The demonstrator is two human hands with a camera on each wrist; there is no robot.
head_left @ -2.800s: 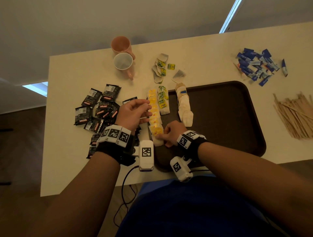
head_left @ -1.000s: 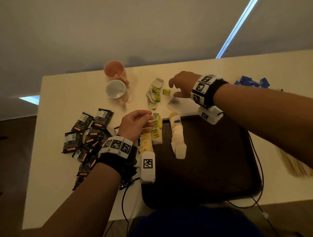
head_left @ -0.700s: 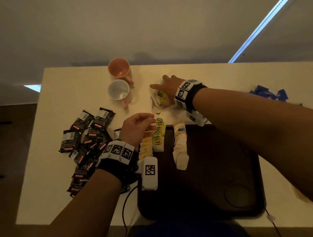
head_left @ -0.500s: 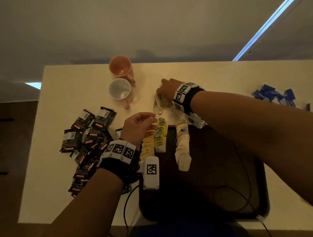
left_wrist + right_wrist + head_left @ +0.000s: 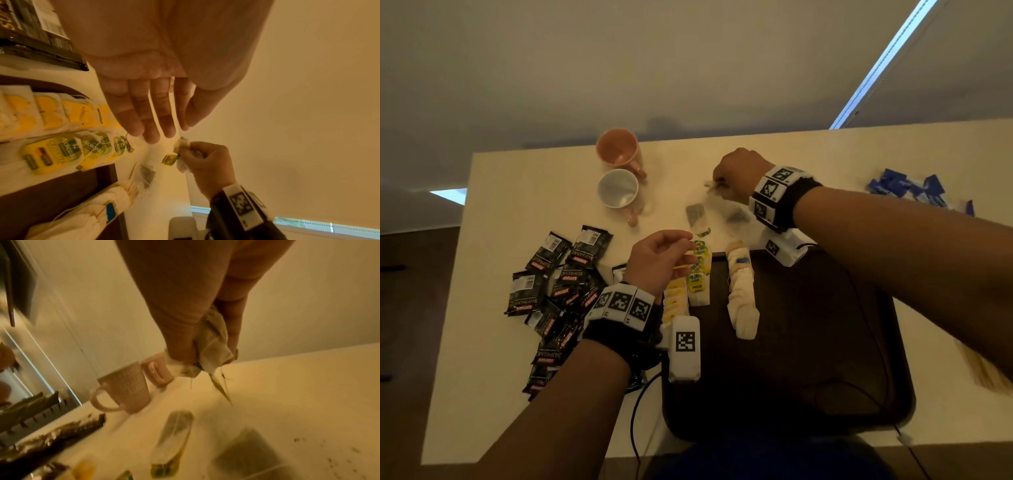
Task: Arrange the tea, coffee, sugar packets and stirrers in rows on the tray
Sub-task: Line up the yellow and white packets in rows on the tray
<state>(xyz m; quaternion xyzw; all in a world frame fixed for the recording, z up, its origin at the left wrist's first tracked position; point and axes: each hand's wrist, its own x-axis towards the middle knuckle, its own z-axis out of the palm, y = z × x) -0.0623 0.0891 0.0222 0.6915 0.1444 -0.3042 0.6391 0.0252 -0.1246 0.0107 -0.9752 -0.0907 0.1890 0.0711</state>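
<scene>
The right hand point(image 5: 736, 171), its grip bunched round several tea bags point(image 5: 211, 344) above the desk point(image 5: 534, 192), is at twelve o'clock of the tray point(image 5: 825, 342), whose tea rows run toward six; the left hand point(image 5: 657, 260) hovers loosely curled.

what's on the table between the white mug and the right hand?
Bare tabletop between the white mug and the right hand, which grips tea bags. Head view shows it.
</scene>
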